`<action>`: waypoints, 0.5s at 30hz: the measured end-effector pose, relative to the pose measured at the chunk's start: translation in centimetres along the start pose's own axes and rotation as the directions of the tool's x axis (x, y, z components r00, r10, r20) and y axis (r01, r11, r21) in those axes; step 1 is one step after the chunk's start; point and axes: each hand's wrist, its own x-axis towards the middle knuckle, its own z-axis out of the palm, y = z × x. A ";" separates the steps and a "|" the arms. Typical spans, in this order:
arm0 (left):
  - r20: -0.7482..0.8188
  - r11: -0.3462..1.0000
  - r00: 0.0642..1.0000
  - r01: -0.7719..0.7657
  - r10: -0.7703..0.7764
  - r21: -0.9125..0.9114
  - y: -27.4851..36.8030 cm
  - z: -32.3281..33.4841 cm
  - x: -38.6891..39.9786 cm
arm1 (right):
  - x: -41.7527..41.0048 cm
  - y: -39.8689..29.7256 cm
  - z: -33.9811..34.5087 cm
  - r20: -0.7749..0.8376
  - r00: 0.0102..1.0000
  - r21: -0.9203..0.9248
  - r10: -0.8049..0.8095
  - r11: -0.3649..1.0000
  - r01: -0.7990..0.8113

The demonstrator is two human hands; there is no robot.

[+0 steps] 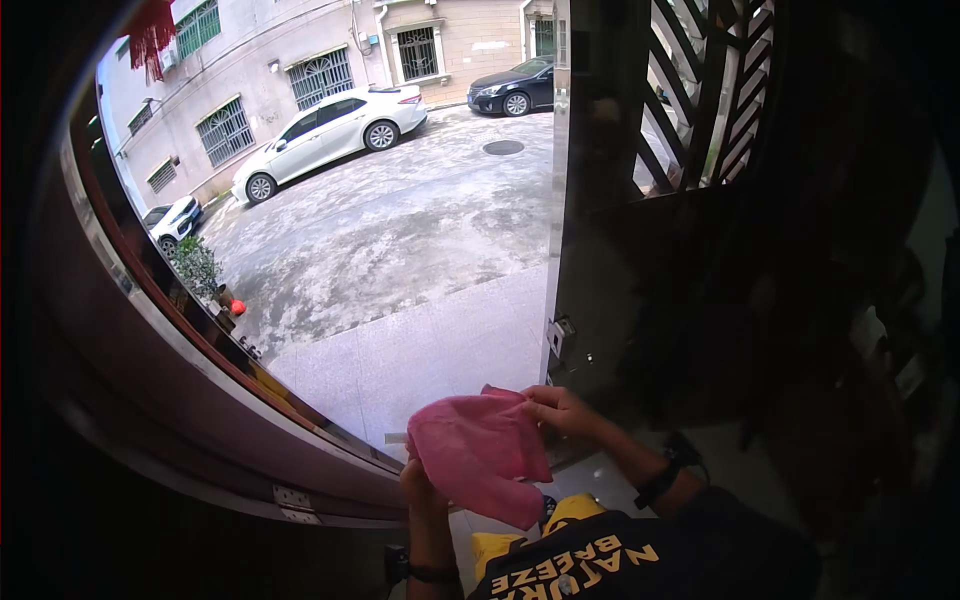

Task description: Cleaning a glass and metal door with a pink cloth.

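Observation:
A pink cloth [480, 450] hangs spread between my two hands in front of my body, at the doorway. My left hand [417, 480] grips its left edge, the fingers partly hidden behind the fabric. At the upper right corner, my right hand [559, 411] pinches the cloth between thumb and fingers. The lower part of the cloth droops in folds towards my dark shirt [600, 551], which bears yellow lettering.
To the right stands a dark door leaf [600, 285] with a lock [559, 336] on its edge and a slatted opening. A door frame [247, 405] with a hinge [295, 504] curves along the left. Outside are a potted plant [198, 268], a white car [330, 139] and a black car [514, 88].

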 end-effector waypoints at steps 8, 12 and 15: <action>0.450 0.521 0.845 -0.533 0.288 0.667 -9.8 2.9 26.3 | 4.6 -2.9 -8.5 -0.560 0.820 -0.139 -0.119 0.989 0.048; 0.200 0.780 0.872 0.270 -0.447 0.565 -13.8 7.0 30.2 | 2.4 -2.8 -10.6 -0.804 0.572 -0.197 -0.162 0.980 0.001; 0.650 0.755 0.696 -0.240 -0.304 0.610 -15.1 11.0 33.1 | 2.2 -3.0 -10.4 -0.903 0.390 -0.214 -0.181 0.976 -0.042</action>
